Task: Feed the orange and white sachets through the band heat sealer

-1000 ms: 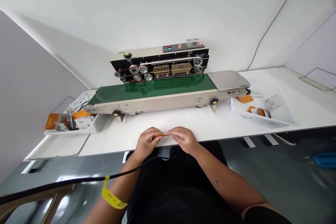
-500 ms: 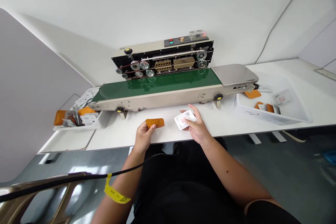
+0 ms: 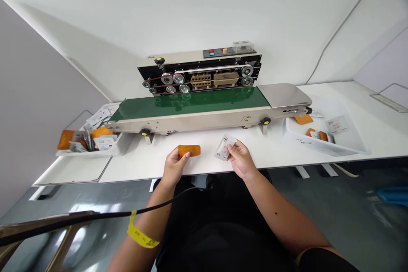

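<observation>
My left hand (image 3: 174,165) pinches a small orange packet (image 3: 191,150) between thumb and fingers, above the white table's front part. To its right, my right hand (image 3: 242,159) grips a white printed sachet (image 3: 224,148) by its right edge, tilted, with dark and red print towards me. The two packets are apart from each other. Just beyond both hands stands a band sealing machine (image 3: 199,77) with a green conveyor belt (image 3: 191,104). Neither hand touches it.
A white bin (image 3: 124,146) with orange and white packets stands at the machine's left end. Another white bin (image 3: 350,149) holding several packets sits under the right end. A black cable (image 3: 159,206) with a yellow tag (image 3: 142,238) crosses my left forearm.
The white sachet has turned more upright in my right hand, and the fingers have closed in around its edge. My left hand holds the orange packet much as before. The view has shifted slightly.
</observation>
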`<control>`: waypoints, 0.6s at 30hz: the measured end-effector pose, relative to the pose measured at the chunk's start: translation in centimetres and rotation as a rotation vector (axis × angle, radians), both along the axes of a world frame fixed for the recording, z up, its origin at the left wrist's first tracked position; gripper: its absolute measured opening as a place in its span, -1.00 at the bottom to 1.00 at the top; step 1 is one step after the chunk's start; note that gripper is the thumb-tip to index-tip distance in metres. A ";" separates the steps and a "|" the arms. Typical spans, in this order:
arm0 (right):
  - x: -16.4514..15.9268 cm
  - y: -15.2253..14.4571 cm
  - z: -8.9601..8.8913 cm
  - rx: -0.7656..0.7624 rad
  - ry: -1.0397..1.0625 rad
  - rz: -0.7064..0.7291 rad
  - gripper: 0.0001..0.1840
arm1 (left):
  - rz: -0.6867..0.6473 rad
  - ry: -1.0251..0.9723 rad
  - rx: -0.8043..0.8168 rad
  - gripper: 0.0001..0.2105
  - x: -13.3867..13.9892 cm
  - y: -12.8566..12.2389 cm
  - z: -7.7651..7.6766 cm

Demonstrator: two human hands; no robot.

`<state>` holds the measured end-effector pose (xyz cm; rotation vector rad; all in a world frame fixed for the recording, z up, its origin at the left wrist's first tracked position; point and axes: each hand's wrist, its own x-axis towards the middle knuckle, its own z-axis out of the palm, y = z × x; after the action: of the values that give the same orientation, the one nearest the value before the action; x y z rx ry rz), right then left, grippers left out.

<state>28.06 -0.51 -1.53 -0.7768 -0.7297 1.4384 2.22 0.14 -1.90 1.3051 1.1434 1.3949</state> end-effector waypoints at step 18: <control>17.0 16.5 16.9 -0.138 -0.530 -0.385 -0.87 | -0.052 0.050 0.026 -0.70 -0.4 -0.1 0.4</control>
<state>45.08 16.03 15.34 -1.3553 -0.8257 0.9426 1.83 0.08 -1.49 1.3856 1.1198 1.3498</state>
